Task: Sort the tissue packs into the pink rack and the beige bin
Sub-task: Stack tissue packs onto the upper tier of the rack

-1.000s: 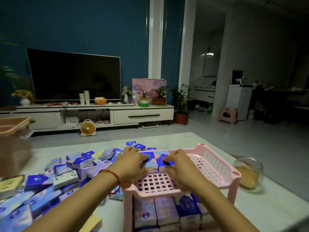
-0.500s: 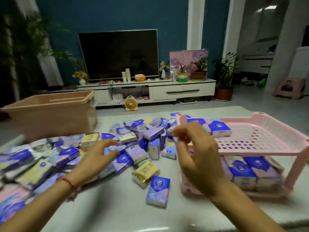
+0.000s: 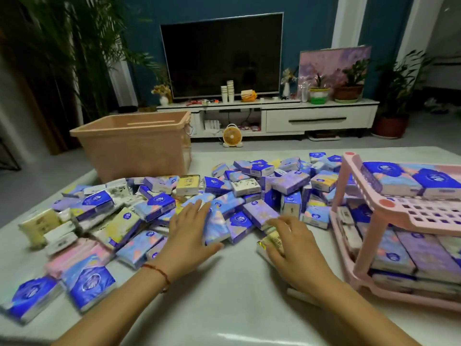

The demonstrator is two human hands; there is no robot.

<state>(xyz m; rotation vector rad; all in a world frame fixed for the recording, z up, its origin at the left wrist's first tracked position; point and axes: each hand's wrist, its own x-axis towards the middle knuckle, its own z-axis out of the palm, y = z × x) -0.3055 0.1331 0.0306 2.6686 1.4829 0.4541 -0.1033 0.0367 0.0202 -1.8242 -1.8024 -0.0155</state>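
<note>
As sorting is unfinished, tissue packs (image 3: pixel 289 182) at 12 o'clock are pressed flat-fingered by left hand (image 3: pixel 189 231), yellow pack (image 3: pixel 270 242) clasped by right hand (image 3: pixel 296 248).

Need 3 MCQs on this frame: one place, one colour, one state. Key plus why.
1. Where does the beige bin stand?
A) far left on the table, behind the pack pile
B) on the floor by the TV
C) under the pink rack

2. What colour is the cord on the left wrist?
A) green
B) red
C) white

3. How does the left hand lie?
A) in a fist
B) lifting a pack in the air
C) fingers straight, resting on packs

Key: 1 A, the bin sits on the tabletop beyond the pile; 2 B, the cord shows red; 3 C, its fingers stretch flat over packs.
</note>
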